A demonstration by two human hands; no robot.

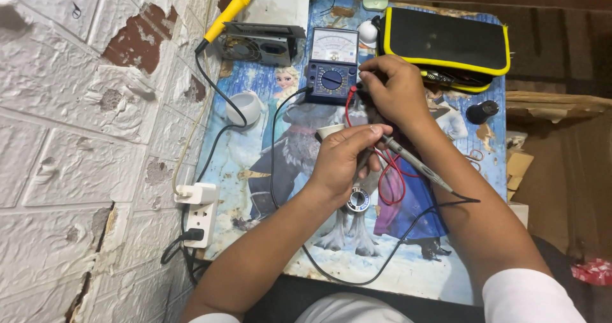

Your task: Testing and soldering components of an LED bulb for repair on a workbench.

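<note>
The left hand [344,160] is closing around a slim grey probe [417,165] whose black lead is trailing across the picture-printed table [255,151]. The right hand [392,90] is pinching something small, hidden by its fingers, just beside the blue analogue multimeter with a round dial [332,65], red wire [389,170] looping beneath. A solder spool [357,201] is lying under the left wrist. Around them are lying a black zipped pouch with yellow trim [446,42], a small grey fan [258,42], a yellow-handled soldering iron [229,10], a white cup [244,108] and a white power strip [199,211] at the wall side.
</note>
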